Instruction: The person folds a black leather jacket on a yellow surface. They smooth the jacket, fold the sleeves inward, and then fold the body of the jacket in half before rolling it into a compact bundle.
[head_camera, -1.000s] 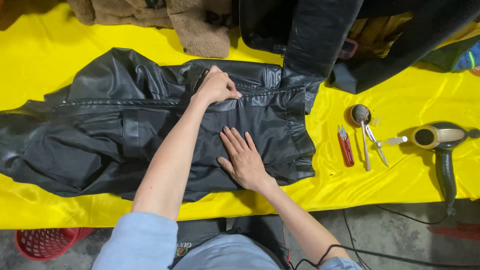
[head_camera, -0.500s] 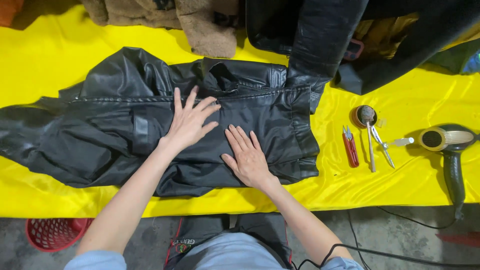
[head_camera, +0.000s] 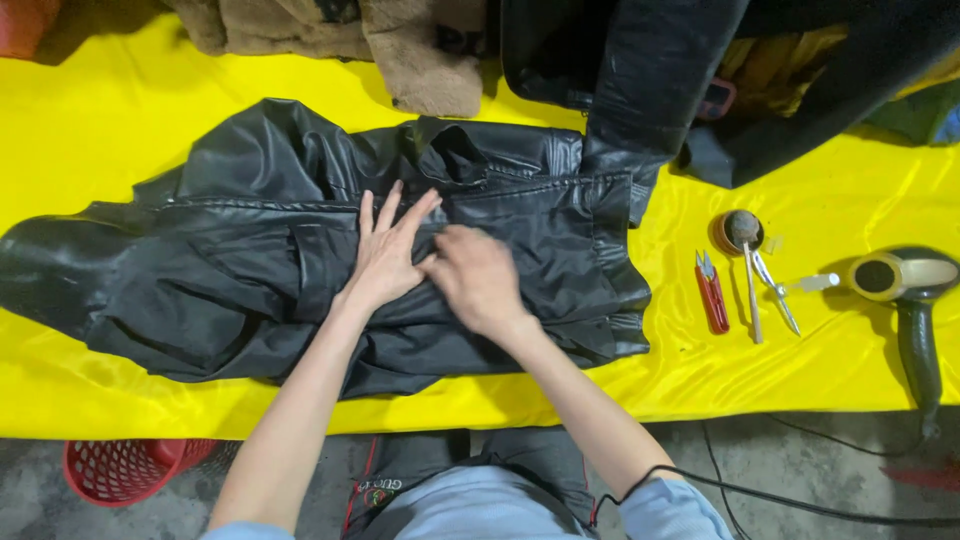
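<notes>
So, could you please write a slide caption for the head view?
Both hands, left and right, press flat on a black leather jacket spread over a yellow cloth.

one black jacket (head_camera: 250, 270), one hairdryer (head_camera: 905, 290), two hands (head_camera: 385, 255)

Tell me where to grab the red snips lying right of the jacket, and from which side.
Take the red snips by the red handle body, around its middle, coming straight down from above. They lie flat on the yellow cloth, long axis running toward and away from the person, so pinch across the narrow width. Approach from their left: a metal tool lies close on the right.
</notes>
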